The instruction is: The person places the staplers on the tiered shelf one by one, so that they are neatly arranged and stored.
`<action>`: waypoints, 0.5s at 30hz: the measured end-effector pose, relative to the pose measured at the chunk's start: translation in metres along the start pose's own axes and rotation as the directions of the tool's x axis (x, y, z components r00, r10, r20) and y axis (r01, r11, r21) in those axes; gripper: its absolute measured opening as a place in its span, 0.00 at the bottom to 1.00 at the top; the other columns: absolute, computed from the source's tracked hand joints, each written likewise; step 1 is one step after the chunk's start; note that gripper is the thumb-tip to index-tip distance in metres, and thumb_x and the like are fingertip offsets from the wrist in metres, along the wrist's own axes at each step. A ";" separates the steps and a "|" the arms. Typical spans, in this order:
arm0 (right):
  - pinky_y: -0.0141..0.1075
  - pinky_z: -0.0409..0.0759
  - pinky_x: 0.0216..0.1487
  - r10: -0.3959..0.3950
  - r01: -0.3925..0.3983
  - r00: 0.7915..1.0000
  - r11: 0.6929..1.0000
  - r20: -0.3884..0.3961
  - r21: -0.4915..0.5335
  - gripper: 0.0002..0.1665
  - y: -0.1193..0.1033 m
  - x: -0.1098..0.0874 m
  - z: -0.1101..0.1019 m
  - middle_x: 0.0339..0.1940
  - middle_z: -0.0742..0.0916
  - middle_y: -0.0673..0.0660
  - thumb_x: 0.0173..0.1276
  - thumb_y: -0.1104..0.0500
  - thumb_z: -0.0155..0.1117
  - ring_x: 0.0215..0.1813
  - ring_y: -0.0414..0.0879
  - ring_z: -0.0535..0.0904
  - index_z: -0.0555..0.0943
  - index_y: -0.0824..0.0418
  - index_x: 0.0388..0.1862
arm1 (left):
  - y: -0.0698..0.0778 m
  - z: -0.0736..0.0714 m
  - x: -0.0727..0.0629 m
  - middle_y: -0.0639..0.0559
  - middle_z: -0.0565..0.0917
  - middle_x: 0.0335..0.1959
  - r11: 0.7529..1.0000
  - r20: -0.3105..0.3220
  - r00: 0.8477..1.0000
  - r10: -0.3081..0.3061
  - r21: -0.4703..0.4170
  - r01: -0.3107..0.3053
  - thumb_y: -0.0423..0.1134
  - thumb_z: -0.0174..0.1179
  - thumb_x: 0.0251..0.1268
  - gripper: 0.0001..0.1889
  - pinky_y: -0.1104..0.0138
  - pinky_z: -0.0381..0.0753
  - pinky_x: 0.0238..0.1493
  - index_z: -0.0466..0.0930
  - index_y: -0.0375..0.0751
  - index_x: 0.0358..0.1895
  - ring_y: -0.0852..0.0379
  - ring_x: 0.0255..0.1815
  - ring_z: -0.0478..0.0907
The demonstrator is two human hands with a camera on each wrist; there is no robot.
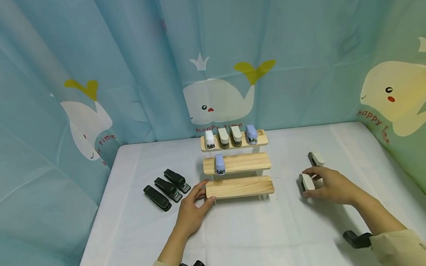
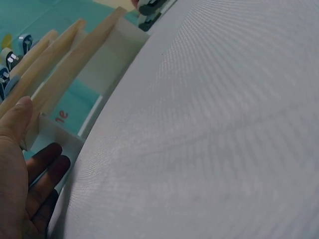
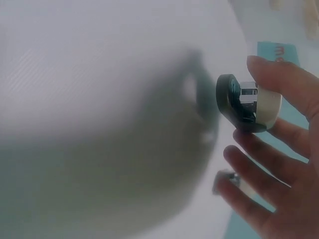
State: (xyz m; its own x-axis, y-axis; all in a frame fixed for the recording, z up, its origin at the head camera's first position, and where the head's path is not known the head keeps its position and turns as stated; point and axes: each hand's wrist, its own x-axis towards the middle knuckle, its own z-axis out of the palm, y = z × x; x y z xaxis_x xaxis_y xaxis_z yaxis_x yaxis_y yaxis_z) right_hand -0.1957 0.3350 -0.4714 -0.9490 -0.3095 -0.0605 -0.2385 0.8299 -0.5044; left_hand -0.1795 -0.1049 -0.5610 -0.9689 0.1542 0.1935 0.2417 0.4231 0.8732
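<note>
My right hand pinches a cream mini stapler with a dark base between thumb and fingers, just above the table to the right. Beyond that hand lies a second cream stapler. At the left end of a three-step wooden rack, my left hand holds the lowest plank, thumb along its front side and fingers toward the back. On the top step stand a white stapler, two cream staplers and a blue stapler. One blue stapler is at the left of the middle step.
Three black staplers lie in a slanted row left of the rack. A white cloth covers the table. Blue curtains with whale prints hang behind and at both sides.
</note>
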 end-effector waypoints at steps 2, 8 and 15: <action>0.62 0.81 0.53 -0.002 0.002 1.000 1.000 -0.001 0.003 0.41 -0.003 0.001 0.000 0.59 0.84 0.69 0.61 0.47 0.80 0.60 0.67 0.81 0.78 0.66 0.67 | 0.000 0.000 0.000 0.55 0.88 0.58 1.000 -0.001 1.000 -0.001 -0.002 0.001 0.58 0.66 0.69 0.34 0.43 0.73 0.71 0.69 0.61 0.76 0.51 0.62 0.84; 0.62 0.81 0.53 -0.013 0.013 1.000 1.000 -0.004 0.007 0.40 -0.012 0.003 -0.002 0.61 0.84 0.67 0.62 0.47 0.80 0.61 0.67 0.80 0.77 0.65 0.67 | -0.002 0.000 0.000 0.57 0.88 0.58 1.000 0.000 1.000 -0.010 0.000 0.010 0.59 0.66 0.69 0.34 0.44 0.73 0.71 0.68 0.62 0.77 0.52 0.62 0.84; 0.61 0.80 0.54 -0.050 0.050 0.998 0.999 -0.024 -0.001 0.39 -0.020 0.005 -0.004 0.60 0.85 0.65 0.63 0.46 0.80 0.61 0.66 0.80 0.78 0.62 0.67 | -0.001 0.000 0.000 0.58 0.88 0.57 1.000 0.002 1.000 -0.010 -0.013 0.010 0.59 0.66 0.69 0.34 0.45 0.74 0.71 0.69 0.63 0.76 0.53 0.61 0.85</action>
State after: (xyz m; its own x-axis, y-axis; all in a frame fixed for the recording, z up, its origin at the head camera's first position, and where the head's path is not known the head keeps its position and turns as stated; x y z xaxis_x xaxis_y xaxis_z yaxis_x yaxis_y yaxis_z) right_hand -0.1967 0.3189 -0.4584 -0.9406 -0.3391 -0.0143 -0.2856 0.8138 -0.5062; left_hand -0.1800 -0.1050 -0.5621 -0.9712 0.1517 0.1836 0.2311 0.4130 0.8810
